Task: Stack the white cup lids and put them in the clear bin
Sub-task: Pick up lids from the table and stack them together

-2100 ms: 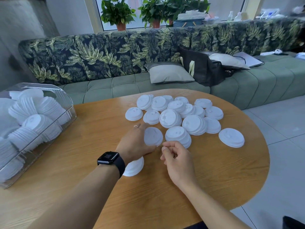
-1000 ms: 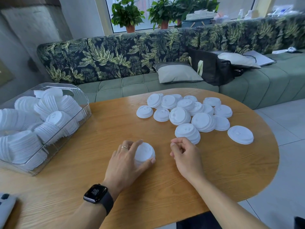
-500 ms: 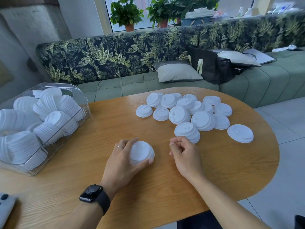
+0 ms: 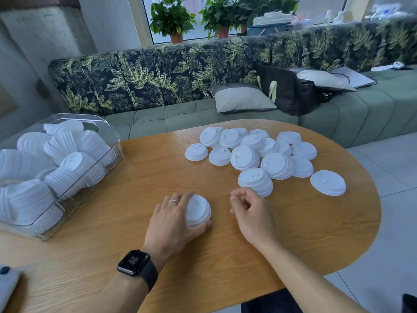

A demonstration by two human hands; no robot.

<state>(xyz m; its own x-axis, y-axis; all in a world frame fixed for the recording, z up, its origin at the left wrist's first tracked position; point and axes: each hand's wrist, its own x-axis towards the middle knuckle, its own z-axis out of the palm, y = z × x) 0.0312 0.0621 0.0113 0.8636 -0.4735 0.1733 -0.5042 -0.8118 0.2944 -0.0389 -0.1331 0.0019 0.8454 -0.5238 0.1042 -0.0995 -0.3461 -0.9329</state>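
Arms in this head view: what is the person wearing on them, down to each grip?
No sleeves on the left forearm or right forearm. A black smartwatch, rectangular face, dark band, circles the left wrist. A thin silver ring sits on a finger of the left grip. The right grip wears nothing.

A green sofa (image 4: 180, 116) with a leafy back stands behind the round wooden table (image 4: 293, 233). Potted plants (image 4: 171, 16) sit at the bright window (image 4: 316, 7). The floor (image 4: 394, 168) has pale tiles.
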